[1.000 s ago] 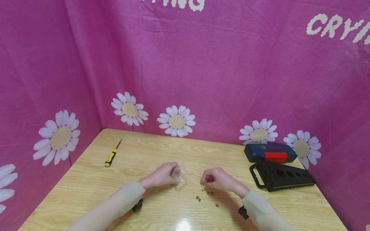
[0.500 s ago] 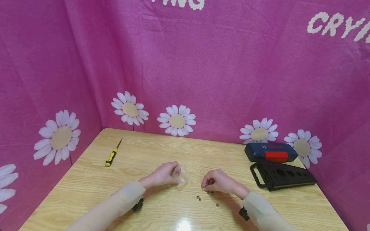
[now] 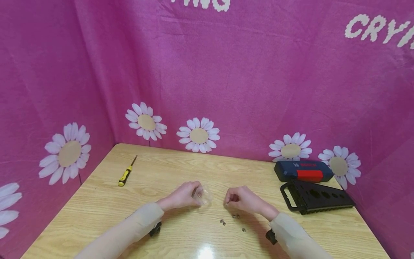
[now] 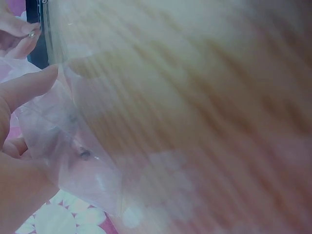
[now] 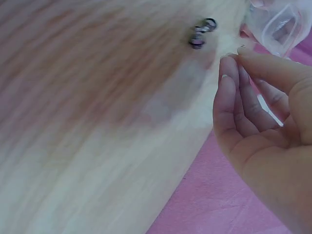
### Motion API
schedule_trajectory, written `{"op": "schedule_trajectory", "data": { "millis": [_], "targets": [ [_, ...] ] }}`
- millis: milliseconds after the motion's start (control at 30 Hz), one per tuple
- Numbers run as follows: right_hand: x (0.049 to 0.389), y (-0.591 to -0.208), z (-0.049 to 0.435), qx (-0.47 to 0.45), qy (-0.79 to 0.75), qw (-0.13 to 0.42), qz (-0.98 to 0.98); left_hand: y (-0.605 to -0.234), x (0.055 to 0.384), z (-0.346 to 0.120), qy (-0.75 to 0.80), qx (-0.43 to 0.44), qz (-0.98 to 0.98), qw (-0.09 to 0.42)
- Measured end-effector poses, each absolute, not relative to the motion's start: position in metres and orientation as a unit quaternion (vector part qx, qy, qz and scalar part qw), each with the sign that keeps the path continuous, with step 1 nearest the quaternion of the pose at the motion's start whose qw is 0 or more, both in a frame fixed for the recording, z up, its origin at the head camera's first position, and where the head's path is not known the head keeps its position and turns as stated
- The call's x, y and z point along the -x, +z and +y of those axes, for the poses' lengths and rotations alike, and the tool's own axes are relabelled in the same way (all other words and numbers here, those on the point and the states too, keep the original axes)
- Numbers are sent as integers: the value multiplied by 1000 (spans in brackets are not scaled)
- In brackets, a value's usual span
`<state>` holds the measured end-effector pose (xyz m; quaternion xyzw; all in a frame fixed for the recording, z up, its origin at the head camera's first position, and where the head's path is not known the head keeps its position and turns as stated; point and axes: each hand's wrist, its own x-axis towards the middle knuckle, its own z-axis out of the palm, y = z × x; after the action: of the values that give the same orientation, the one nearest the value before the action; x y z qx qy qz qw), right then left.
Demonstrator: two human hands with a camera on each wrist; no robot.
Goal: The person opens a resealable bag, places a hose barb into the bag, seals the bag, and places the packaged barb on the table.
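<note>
Left hand [image 3: 185, 195]: grips a clear plastic bag [image 3: 206, 196].
Right hand [image 3: 244, 199]: pinches a small metal piece [image 4: 32, 34].
Other metal pieces [image 5: 197, 42]: on the table [image 3: 181, 233].

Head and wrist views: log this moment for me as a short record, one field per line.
Left hand: holds clear bag
Bag contents: small dark piece shows in or through the plastic; cannot tell which
Right hand: pinches small metal bit, apart from bag
Loose parts: on table, nearer the wearer than right hand's fingertips
Far left: yellow-black screwdriver
Right side: blue case behind black holder
</note>
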<state>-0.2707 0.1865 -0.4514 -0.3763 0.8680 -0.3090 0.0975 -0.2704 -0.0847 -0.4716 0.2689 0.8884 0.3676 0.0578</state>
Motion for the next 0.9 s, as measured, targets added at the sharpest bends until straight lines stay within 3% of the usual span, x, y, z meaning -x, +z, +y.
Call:
{"op": "schedule_trajectory", "data": {
  "millis": [433,667,900],
  "targets": [
    [277,-428,147,378,-312,37,871,-474,272,-84,368,-281,885,52],
    [275,-425,128,384,-319,41,866,-475,273,-85,366,-289,883,49],
    [275,-426,140,384,-330,50,861,-474,272,-85,368,-282,884,51]
  ]
}}
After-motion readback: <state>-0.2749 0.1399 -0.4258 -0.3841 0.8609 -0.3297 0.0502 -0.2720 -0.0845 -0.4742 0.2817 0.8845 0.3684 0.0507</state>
